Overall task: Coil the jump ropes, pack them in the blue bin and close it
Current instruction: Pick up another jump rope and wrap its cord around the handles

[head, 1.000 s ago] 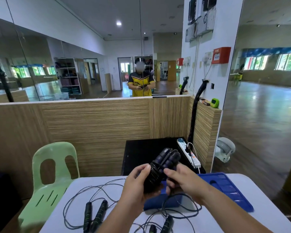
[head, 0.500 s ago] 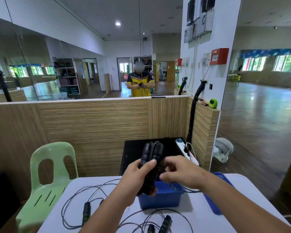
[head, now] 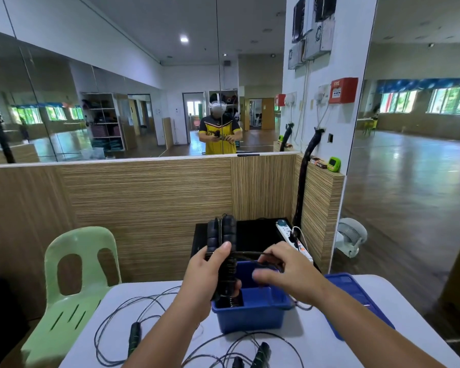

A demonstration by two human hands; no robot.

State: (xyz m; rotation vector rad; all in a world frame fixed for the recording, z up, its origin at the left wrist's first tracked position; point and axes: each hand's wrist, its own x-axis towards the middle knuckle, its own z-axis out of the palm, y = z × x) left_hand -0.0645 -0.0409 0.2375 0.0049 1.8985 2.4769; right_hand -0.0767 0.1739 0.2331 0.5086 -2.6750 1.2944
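My left hand (head: 210, 277) grips a pair of black jump rope handles (head: 221, 235), held upright above the open blue bin (head: 252, 317). My right hand (head: 287, 272) pinches that rope's thin black cord (head: 250, 253), stretched sideways from the handles. The cord looks wrapped round the lower part of the handles. The blue lid (head: 356, 301) lies on the white table (head: 314, 346) to the right of the bin. Other jump ropes lie loose on the table: a black handle (head: 134, 338) at the left and more handles (head: 260, 353) at the front, with cords in wide loops.
A green plastic chair (head: 75, 282) stands left of the table. Behind the table are a wooden partition (head: 144, 208), a black cabinet with a white power strip (head: 292, 240), and a mirror wall. A white fan (head: 351, 237) sits on the floor at the right.
The handles have swung from tilted right to upright in my left hand. My right hand has moved right, drawing the cord out taut. The view now shows the bin open below.
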